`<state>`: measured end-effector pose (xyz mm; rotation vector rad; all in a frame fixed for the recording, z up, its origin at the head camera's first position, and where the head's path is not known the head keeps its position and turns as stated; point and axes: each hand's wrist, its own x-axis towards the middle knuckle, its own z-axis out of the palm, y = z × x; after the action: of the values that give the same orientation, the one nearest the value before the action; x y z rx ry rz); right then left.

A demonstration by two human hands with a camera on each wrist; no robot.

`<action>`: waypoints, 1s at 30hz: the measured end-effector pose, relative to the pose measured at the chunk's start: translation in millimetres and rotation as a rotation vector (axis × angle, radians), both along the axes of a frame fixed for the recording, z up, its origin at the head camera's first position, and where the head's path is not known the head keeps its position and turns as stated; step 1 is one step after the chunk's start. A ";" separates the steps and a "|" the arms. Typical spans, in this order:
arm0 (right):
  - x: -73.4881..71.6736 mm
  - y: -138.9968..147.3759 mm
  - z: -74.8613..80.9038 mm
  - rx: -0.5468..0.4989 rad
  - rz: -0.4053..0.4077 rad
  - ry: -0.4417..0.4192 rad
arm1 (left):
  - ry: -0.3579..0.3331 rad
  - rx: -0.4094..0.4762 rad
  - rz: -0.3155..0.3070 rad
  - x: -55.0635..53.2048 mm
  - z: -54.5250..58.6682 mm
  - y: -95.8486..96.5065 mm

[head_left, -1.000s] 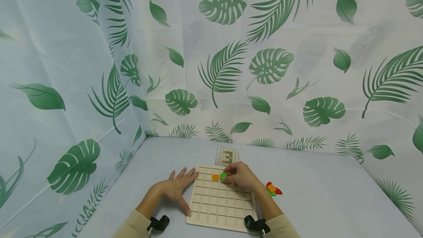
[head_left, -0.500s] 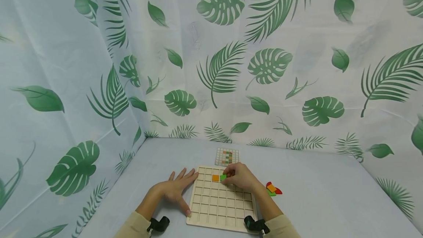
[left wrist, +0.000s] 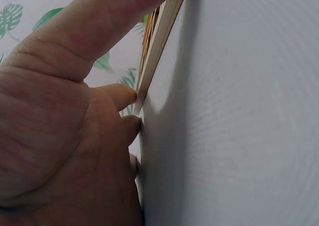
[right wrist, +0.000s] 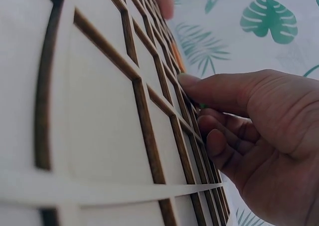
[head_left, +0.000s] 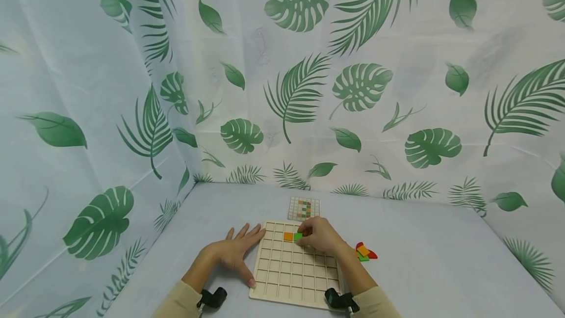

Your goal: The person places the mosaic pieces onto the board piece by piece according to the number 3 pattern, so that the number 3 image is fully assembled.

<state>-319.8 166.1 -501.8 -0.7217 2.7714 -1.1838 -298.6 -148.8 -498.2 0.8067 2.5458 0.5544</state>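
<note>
A wooden grid board (head_left: 287,278) lies on the table, its squares marked off by raised ribs. In its second row sits an orange square tile (head_left: 288,236). Just right of that, a green square tile (head_left: 297,236) lies level with its cell, its right edge between the thumb and fingers of my right hand (head_left: 321,235). The right wrist view shows this hand (right wrist: 264,121) with thumb extended and other fingers curled; the tile is mostly hidden there. My left hand (head_left: 234,254) is spread along the board's left edge, thumb and index finger touching the rim.
Behind the board lies a small pattern card (head_left: 303,208) printed with a coloured grid. Right of the right forearm is a small pile of red, orange and green pieces (head_left: 363,251). Leaf-printed curtains (head_left: 309,151) rise along the table's back and left side.
The green tile, slightly tilted in the right fingers a second ago, now lies flatter in the cell beside the orange tile. The left hand stays in place.
</note>
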 end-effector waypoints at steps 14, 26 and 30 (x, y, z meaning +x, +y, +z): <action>2.0 -0.3 -0.2 -0.008 0.009 -0.006 | 0.001 -0.010 0.008 -0.3 0.2 0.6; 1.7 -0.9 -1.9 0.027 0.015 0.025 | -0.003 -0.004 0.009 0.0 0.7 1.0; 2.0 -1.8 -2.5 0.037 0.011 0.042 | -0.001 -0.009 0.009 -0.3 0.3 0.9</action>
<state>-317.8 164.4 -504.3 -0.7661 2.8108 -1.1257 -298.9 -147.9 -497.8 0.7921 2.5499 0.5461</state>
